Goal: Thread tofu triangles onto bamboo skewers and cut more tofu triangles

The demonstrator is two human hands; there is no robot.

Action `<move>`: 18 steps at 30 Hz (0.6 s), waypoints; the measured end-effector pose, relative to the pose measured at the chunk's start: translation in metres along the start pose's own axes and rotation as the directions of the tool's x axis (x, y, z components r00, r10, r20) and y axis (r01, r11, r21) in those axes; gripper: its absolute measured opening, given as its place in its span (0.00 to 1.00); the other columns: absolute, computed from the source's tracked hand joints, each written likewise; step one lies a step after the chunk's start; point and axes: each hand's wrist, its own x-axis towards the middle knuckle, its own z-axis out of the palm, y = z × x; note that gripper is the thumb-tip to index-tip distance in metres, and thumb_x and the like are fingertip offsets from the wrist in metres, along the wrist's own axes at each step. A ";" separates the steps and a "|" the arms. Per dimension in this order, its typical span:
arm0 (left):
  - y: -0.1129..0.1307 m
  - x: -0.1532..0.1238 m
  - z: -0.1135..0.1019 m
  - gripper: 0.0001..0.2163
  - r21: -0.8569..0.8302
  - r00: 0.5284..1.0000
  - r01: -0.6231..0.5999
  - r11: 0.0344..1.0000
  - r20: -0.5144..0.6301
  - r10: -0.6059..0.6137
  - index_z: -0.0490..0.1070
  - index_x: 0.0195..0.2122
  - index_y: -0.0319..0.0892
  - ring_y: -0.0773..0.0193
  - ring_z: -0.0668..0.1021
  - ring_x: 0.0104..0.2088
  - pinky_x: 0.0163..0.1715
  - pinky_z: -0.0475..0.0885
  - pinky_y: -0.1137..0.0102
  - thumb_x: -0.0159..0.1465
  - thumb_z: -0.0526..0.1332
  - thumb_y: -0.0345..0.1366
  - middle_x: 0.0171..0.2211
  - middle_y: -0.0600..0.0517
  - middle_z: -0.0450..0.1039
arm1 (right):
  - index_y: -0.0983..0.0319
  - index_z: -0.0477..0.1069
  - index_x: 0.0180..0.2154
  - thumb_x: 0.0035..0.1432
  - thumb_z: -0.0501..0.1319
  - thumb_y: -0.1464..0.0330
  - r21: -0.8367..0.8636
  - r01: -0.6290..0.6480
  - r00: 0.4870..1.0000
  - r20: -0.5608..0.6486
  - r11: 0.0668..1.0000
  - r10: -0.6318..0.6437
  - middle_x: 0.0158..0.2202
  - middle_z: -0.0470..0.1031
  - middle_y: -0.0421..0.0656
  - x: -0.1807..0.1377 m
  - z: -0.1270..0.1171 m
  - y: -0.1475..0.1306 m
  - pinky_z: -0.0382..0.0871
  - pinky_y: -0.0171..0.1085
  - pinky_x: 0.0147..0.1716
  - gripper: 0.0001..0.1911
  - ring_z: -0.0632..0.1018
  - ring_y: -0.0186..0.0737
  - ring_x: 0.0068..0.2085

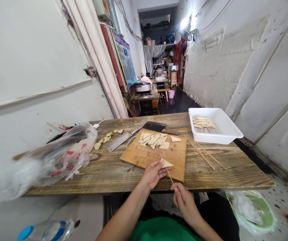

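Observation:
Over the near edge of the wooden cutting board [131, 155], my left hand [153, 174] is closed on a pale triangular tofu slice [167, 163]. A thin bamboo skewer [170, 175] runs through that slice, its tip showing just beyond it. My right hand [183, 200] pinches the skewer's lower end, below the table edge. Farther up the board lies a pile of similar tofu triangles [154, 139], with a single triangle [175, 138] apart on the right. Several loose bamboo skewers [204, 155] rest on the table to the right of the board.
A white plastic tray [217, 136] at the right holds skewered triangles. Two cleavers, one bright [120, 141] and one dark [154, 126], lie beside and behind the board. Plastic bags [66, 157] and round pale pieces [106, 138] are at left. A lined green bin [266, 214] stands below right.

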 end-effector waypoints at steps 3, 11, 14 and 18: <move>0.010 0.011 -0.006 0.11 0.162 0.985 -0.141 0.977 -0.071 0.154 0.68 0.40 0.35 0.60 0.78 0.36 0.37 0.73 0.64 0.60 0.58 0.37 0.38 0.41 0.74 | 0.61 0.61 0.33 0.62 0.45 0.57 0.063 -0.028 0.999 -0.041 0.998 0.031 0.15 0.56 0.31 0.011 -0.009 0.001 0.53 0.29 0.18 0.16 0.59 0.29 0.16; 0.047 0.055 -0.003 0.16 0.903 0.706 -0.376 -0.209 0.425 0.566 0.67 0.48 0.41 0.55 0.65 0.55 0.55 0.54 0.55 0.60 0.52 0.29 0.50 0.46 0.69 | 0.63 0.63 0.34 0.60 0.48 0.55 0.136 -0.056 0.990 -0.122 0.989 0.073 0.14 0.55 0.30 0.014 -0.023 0.009 0.50 0.29 0.17 0.18 0.57 0.28 0.16; 0.053 0.069 0.008 0.22 0.805 0.762 -0.307 -0.508 0.528 0.375 0.61 0.55 0.44 0.55 0.56 0.60 0.58 0.40 0.49 0.60 0.47 0.24 0.55 0.47 0.64 | 0.63 0.63 0.35 0.59 0.48 0.54 0.158 -0.075 0.988 -0.122 0.985 0.095 0.14 0.55 0.30 0.011 -0.025 0.011 0.48 0.29 0.16 0.18 0.56 0.28 0.15; 0.062 0.086 0.016 0.23 0.726 0.837 -0.291 -0.623 0.508 0.201 0.62 0.53 0.43 0.54 0.57 0.59 0.56 0.35 0.45 0.59 0.46 0.22 0.55 0.43 0.61 | 0.63 0.63 0.35 0.60 0.48 0.54 0.162 -0.086 0.985 -0.136 0.983 0.108 0.14 0.54 0.30 0.008 -0.028 0.015 0.47 0.28 0.15 0.19 0.56 0.28 0.15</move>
